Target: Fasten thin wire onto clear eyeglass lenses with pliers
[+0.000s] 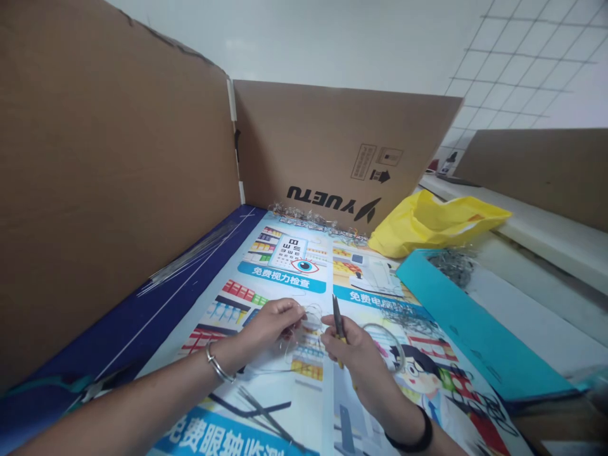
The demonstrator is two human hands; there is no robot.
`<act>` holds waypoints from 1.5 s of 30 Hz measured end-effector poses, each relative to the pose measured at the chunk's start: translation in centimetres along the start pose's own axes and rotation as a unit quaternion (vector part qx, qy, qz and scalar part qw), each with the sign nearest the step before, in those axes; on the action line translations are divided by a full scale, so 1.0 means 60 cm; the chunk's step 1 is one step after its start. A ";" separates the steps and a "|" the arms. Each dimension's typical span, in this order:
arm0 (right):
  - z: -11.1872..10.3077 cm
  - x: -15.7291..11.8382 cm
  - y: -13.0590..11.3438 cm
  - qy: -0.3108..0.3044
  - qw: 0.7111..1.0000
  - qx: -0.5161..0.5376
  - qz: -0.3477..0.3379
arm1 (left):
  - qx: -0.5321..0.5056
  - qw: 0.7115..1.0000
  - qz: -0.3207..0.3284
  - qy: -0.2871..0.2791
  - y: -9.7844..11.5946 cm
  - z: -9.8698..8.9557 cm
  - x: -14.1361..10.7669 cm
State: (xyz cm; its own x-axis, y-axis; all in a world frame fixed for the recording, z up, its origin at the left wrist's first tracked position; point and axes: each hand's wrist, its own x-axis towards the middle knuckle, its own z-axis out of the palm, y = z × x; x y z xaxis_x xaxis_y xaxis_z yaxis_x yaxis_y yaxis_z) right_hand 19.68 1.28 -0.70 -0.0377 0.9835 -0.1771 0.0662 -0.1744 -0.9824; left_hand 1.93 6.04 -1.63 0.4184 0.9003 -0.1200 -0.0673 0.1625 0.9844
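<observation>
My left hand (278, 323) pinches a thin, looped wire (313, 310) between thumb and fingertips, above a printed poster (308, 297). My right hand (358, 351) is wrapped round small pointed pliers (337, 315) with dark jaws and yellow handles; the jaws point up and away. Its thumb and forefinger come close to the wire, but whether they touch it is unclear. Just past the right hand lies a pale wire ring (401, 354), partly hidden by that hand. Dark strips and thin rods (266, 411) lie on the poster below the left forearm.
Tall cardboard panels (294, 139) wall off the left and back. Straight wires (190, 256) lie along the left edge. A yellow bag (427, 221) and a turquoise box (475, 335) stand right. Tangled wire (408, 320) spreads before the box. A teal-handled tool (85, 386) is lower left.
</observation>
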 end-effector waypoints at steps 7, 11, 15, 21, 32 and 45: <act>-0.009 -0.005 0.010 0.024 0.999 -0.025 -0.006 | 0.026 0.999 -0.005 -0.032 0.005 -0.002 -0.001; -0.013 -0.006 0.010 0.027 0.999 -0.022 -0.003 | 0.063 0.998 0.010 -0.020 0.012 -0.001 -0.002; -0.016 -0.004 0.009 0.018 1.000 -0.002 0.001 | 0.076 0.997 0.034 -0.003 0.011 -0.001 -0.002; -0.019 -0.007 0.010 -0.001 1.000 -0.015 0.008 | 0.109 0.992 0.068 0.004 0.003 -0.009 0.000; -0.029 0.004 0.033 -0.011 0.999 0.036 0.025 | 0.064 0.997 0.004 -0.039 0.002 -0.006 -0.003; -0.031 0.004 0.032 -0.017 0.999 0.042 0.018 | 0.119 0.993 0.025 -0.007 0.001 0.001 -0.008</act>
State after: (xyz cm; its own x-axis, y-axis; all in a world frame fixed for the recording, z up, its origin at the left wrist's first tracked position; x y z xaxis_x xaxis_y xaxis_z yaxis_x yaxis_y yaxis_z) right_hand 21.63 1.29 -2.55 -0.0705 0.9744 -0.2133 -0.0158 -0.2149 -0.9765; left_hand 1.76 5.62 -1.50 0.4326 0.8989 -0.0697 0.1271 0.0158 0.9918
